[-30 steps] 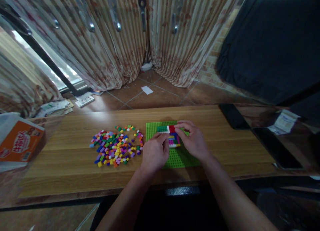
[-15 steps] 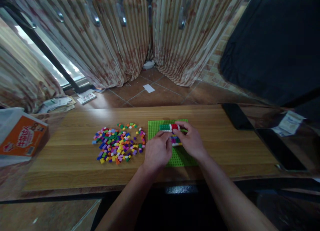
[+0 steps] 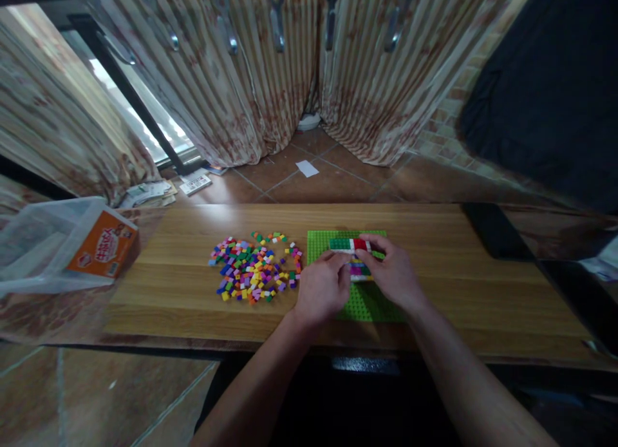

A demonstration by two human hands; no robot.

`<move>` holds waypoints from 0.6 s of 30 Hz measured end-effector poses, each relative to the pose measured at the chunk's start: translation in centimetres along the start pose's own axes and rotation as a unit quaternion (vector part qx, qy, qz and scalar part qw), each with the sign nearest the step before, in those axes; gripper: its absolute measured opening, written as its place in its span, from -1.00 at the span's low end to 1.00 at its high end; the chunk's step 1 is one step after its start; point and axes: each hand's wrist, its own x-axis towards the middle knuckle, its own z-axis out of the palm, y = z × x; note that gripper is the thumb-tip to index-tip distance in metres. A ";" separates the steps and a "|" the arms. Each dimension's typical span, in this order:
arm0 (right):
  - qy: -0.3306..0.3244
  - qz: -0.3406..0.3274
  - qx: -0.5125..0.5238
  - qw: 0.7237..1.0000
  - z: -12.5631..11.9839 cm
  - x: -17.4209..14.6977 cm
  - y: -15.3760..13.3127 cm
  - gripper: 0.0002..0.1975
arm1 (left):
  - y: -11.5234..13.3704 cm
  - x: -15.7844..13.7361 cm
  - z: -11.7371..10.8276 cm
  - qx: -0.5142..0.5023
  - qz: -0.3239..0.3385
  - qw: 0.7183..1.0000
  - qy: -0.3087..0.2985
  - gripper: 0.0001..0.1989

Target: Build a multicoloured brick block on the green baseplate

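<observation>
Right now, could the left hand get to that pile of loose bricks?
Probably yes: the left hand rests at the baseplate's left edge, and only bare table lies between it and the pile.

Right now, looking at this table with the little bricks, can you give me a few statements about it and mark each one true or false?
1. Both hands, left hand and right hand, rest over the green baseplate. True.
2. The pile of loose bricks lies right of the baseplate. False: it lies left of it.
3. The orange box stands on the baseplate. False: it lies at the table's far left end.
4. Red, white and green bricks are fixed on the baseplate. True.
</observation>
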 end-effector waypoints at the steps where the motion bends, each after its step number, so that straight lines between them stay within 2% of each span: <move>1: -0.002 0.003 0.003 1.000 -0.1 0.1 0.0 -0.65 | -0.3 0.0 -0.4 -0.012 -0.002 1.000 0.008 -0.75; 4: -0.012 0.010 0.021 1.000 -0.3 0.1 0.0 -0.67 | -1.8 -0.2 -2.6 -0.053 -0.008 0.999 0.011 -0.79; 10: -0.014 0.034 0.067 0.997 -1.0 -0.2 0.3 -0.65 | -6.0 -1.5 -7.3 -0.062 0.016 0.990 -0.124 -0.84; 13: 0.024 0.052 0.083 0.995 -1.6 0.0 0.6 -0.65 | -7.0 -2.2 -8.0 -0.009 0.030 0.987 -0.155 -0.79; 18: 0.064 0.073 0.104 0.990 -2.1 0.4 1.1 -0.65 | -6.7 -2.4 -7.5 0.080 0.053 0.984 -0.152 -0.77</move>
